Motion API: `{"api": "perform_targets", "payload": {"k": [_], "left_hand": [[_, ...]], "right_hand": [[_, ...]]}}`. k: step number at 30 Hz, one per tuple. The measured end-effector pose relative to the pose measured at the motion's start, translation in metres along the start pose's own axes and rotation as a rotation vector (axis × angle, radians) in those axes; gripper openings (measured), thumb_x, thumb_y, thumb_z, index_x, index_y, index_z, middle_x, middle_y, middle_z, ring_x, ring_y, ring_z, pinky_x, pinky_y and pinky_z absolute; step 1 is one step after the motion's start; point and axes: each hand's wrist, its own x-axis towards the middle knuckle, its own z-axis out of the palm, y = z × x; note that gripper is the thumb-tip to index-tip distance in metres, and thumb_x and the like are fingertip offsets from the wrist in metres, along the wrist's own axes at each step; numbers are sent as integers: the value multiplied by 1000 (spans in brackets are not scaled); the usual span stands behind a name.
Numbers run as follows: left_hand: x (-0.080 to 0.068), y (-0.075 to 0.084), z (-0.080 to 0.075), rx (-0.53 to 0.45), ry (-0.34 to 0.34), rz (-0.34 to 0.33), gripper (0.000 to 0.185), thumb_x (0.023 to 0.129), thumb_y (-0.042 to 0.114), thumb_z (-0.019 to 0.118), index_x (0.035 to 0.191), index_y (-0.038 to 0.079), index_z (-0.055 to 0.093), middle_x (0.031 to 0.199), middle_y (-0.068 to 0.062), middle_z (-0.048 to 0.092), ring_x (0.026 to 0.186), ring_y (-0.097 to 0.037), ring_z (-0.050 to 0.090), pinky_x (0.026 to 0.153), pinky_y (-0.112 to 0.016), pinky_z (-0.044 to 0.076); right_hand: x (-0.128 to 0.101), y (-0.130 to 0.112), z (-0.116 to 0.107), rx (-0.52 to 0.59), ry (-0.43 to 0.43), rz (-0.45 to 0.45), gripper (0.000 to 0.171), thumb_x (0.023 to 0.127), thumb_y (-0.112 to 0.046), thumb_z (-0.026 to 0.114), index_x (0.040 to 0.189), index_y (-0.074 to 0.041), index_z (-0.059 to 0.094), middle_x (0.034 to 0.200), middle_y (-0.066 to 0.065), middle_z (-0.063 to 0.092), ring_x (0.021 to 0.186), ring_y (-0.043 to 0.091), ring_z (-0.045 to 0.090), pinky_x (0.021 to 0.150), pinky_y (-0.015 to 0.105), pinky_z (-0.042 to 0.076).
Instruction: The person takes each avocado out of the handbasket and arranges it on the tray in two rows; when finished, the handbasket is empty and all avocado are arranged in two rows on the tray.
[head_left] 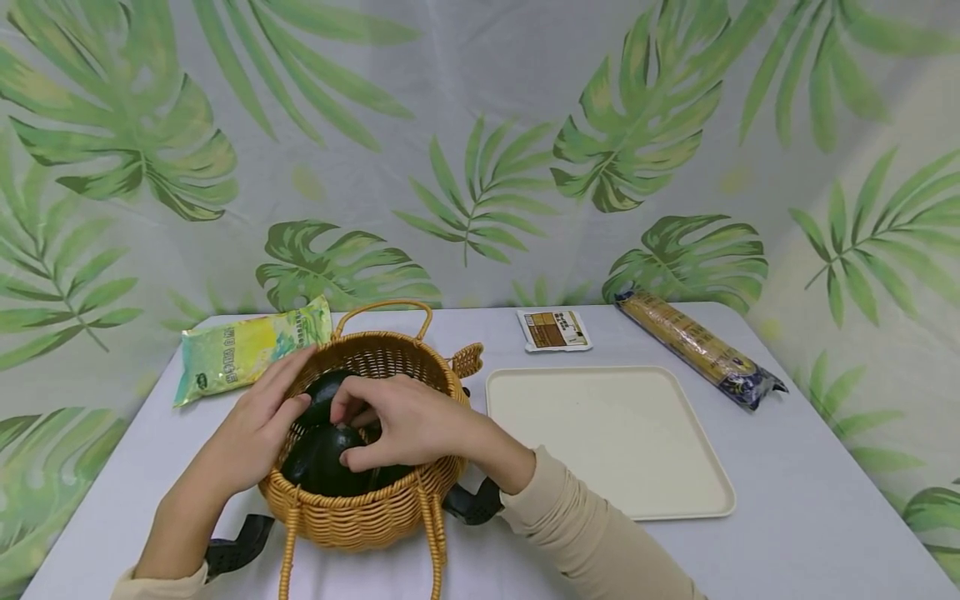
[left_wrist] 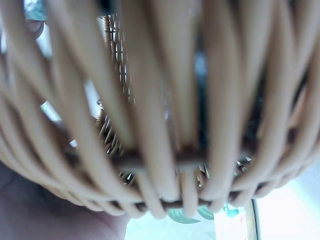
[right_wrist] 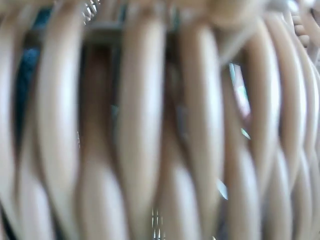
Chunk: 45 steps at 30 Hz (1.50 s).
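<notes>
A round wicker basket [head_left: 352, 525] stands at the front left of the table with dark, glossy avocados [head_left: 330, 467] inside. My left hand [head_left: 251, 425] holds the basket's left rim, the thumb reaching over its inner side. From the right, my right hand [head_left: 412, 421] reaches in with bent fingers; thumb and index finger are on the top of the front avocado. Another avocado [head_left: 322, 392] lies behind it. Woven canes of the basket [left_wrist: 150, 100] fill the left wrist view, and the basket's side [right_wrist: 145, 100] also fills the right wrist view, hiding the fingers there.
A cream tray [head_left: 600, 442] lies right of the basket. Behind it are a small white-and-brown packet [head_left: 555, 331] and a long bag of what looks like noodles [head_left: 690, 346]. A green-yellow bag [head_left: 251, 350] lies behind the basket on the left. Basket handles stick up and forward.
</notes>
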Motion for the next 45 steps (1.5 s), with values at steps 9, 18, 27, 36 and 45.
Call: {"api": "perform_targets", "payload": {"k": [9,18,27,36,45], "left_hand": [[1,-1,0,7,3,3,59,110,17,42,165,12,24,166,-22,27,152,-49,25,111,-75,27],[1,-1,-1,15,7,9,59,109,16,42,165,13,24,166,-22,28,151,-49,25,111,-76,27],[1,-2,0,12,3,10,59,109,15,42,165,12,24,166,-23,27,151,-49,26,111,-76,27],[1,-1,1,7,-1,12,59,109,16,42,166,13,23,166,-22,27,151,-49,25,111,-76,27],[0,-1,1,9,5,13,59,110,18,41,166,15,23,166,-22,28,151,-50,26,110,-77,28]], "right_hand": [[3,-3,3,-45,-182,20,29,92,-20,78,113,-17,59,109,-9,67,95,-7,64,85,9,51],[8,-6,3,-195,-283,59,25,96,-30,75,118,-21,66,112,-12,70,90,-5,63,79,10,48],[12,-8,4,-256,-412,68,48,96,-24,75,142,-19,62,132,-5,64,113,1,61,94,12,46],[10,-8,3,-223,-412,118,36,94,-22,78,128,-22,66,126,-11,66,110,0,61,93,13,46],[10,-9,3,-209,-378,73,21,97,-19,75,116,-22,69,119,-15,68,100,-2,62,90,13,46]]}}
